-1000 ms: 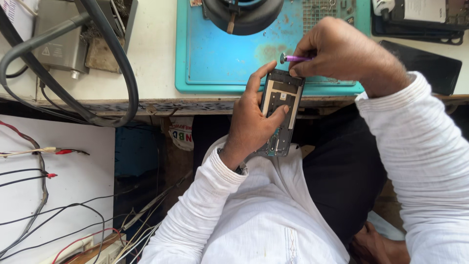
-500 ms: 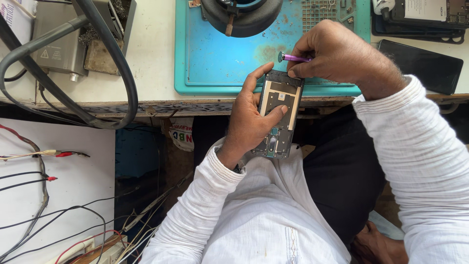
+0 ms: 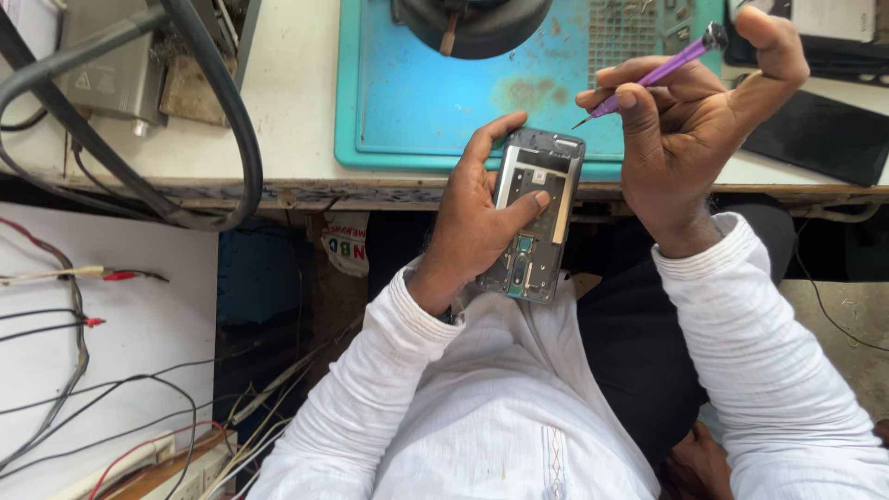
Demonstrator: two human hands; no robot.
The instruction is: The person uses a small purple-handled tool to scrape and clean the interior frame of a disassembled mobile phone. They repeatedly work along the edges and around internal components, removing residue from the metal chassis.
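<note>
Hands: two; phone, screwdriver: one each.

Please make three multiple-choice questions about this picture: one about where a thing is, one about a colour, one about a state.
1. Where is the phone?
A. flat on the mat
B. in the left hand, at the bench edge
C. on the floor

2. What colour is the screwdriver?
A. purple
B. red
C. green

3. How is the phone?
A. closed, screen lit
B. wrapped in a box
C. opened, inner parts showing

Answers:
1 B: the left hand grips it, the thumb pressing on its inside.
2 A: the right hand holds a purple handle over the blue mat.
3 C: the frame and inner parts are bare.
</note>
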